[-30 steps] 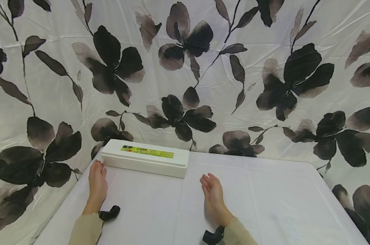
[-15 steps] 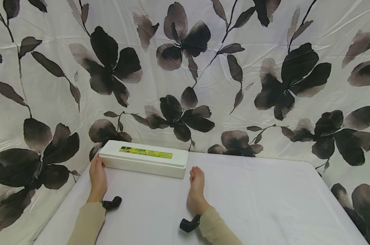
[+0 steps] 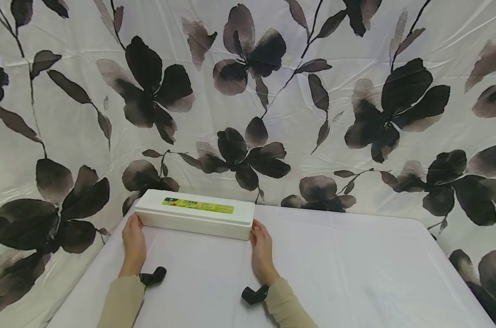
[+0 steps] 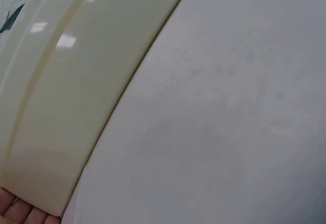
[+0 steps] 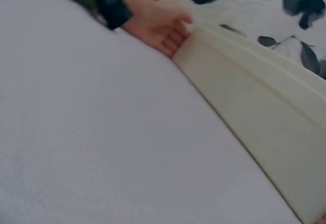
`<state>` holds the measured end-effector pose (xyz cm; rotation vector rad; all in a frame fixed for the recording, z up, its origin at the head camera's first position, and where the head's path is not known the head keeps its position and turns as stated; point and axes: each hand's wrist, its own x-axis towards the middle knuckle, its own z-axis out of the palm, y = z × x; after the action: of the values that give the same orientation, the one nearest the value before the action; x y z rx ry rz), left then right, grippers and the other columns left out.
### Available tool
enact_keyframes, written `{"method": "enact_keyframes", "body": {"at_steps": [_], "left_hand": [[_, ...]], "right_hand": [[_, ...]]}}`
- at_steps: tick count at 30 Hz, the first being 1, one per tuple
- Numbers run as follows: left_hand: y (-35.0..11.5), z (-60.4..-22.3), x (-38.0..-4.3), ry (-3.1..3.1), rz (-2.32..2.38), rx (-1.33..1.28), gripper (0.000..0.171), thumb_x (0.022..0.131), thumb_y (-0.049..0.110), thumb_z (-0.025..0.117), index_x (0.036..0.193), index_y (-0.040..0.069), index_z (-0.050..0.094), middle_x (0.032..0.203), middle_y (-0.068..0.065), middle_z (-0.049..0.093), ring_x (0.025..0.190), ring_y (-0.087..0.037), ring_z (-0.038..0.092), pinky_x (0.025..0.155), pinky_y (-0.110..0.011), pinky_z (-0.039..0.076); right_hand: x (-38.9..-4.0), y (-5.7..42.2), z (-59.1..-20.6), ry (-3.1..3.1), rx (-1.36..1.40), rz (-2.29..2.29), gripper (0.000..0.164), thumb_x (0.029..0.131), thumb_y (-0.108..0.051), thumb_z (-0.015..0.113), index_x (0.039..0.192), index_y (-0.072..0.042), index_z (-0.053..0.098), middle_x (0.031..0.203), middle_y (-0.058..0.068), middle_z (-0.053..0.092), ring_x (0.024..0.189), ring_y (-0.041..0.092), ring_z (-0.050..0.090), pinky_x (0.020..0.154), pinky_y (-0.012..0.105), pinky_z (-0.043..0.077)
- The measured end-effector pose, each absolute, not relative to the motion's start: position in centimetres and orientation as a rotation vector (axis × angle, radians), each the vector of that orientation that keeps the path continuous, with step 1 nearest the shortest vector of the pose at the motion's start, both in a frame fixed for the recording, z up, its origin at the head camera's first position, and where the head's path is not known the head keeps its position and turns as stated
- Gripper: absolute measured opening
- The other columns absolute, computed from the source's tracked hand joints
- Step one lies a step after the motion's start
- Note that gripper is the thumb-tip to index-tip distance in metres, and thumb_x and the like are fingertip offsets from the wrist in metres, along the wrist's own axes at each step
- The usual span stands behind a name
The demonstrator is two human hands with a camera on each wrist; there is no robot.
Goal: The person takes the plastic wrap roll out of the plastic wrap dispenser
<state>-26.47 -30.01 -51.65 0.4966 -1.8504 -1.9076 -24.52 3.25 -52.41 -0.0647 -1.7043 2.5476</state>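
A long white lidded box with a yellow-green label on its lid lies near the table's back left. At its left end is my left hand, fingers against the end face; in the left wrist view some of those fingers show beside the box's lower corner. My right hand touches the opposite end with fairly straight fingers. Only a sliver of its fingertips appears in the right wrist view, where the left hand shows at the far end. The lid is on.
The box rests on a table with a white cover. Behind it hangs a white curtain printed with dark flowers. Black wrist mounts stick out inward from both wrists.
My right hand has moved left from the bare cover to the box's right end. My left hand has come up against its left end. The box has not visibly moved on the table.
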Motion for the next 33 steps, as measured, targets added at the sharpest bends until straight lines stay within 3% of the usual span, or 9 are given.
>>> {"method": "enact_keyframes", "body": {"at_steps": [8, 23, 28, 33], "left_hand": [[-29.5, -51.4, -25.0, -1.835, -1.895, 0.513, 0.059, 0.109, 0.037, 0.02, 0.155, -0.001, 0.023, 0.161, -0.016, 0.023, 0.148, -0.026, 0.023, 0.117, -0.03, 0.019], [-29.0, -51.3, -23.3, -1.848, -1.869, 0.57, 0.059, 0.109, 0.035, 0.02, 0.151, -0.005, 0.03, 0.155, -0.021, 0.034, 0.143, -0.029, 0.032, 0.116, -0.035, 0.024], [-28.9, -51.3, -23.2, -1.796, -1.86, 0.626, 0.058, 0.109, 0.034, 0.024, 0.138, -0.011, 0.046, 0.133, -0.02, 0.049, 0.12, -0.021, 0.051, 0.109, -0.032, 0.035], [-28.7, -51.2, -23.1, -1.794, -1.852, 0.644, 0.054, 0.109, 0.035, 0.026, 0.125, -0.009, 0.053, 0.12, -0.012, 0.052, 0.101, -0.008, 0.052, 0.105, -0.031, 0.04]], "right_hand": [[-24.1, 3.6, -52.4, -1.7, -0.026, 2.579, 0.04, 0.107, -0.009, 0.035, 0.142, 0.008, 0.042, 0.148, 0.023, 0.041, 0.138, 0.028, 0.04, 0.112, 0.033, 0.032], [-23.0, 4.7, -52.5, -1.733, 0.001, 2.554, 0.04, 0.107, -0.009, 0.035, 0.141, 0.01, 0.043, 0.148, 0.024, 0.041, 0.136, 0.028, 0.041, 0.11, 0.032, 0.034], [-22.5, 5.5, -52.3, -1.757, -0.01, 2.552, 0.04, 0.107, -0.01, 0.034, 0.142, 0.009, 0.041, 0.149, 0.024, 0.04, 0.138, 0.028, 0.039, 0.111, 0.033, 0.033], [-22.1, 6.2, -52.4, -1.751, -0.005, 2.571, 0.041, 0.107, -0.01, 0.034, 0.143, 0.007, 0.041, 0.15, 0.022, 0.039, 0.138, 0.027, 0.039, 0.111, 0.032, 0.034]]}}
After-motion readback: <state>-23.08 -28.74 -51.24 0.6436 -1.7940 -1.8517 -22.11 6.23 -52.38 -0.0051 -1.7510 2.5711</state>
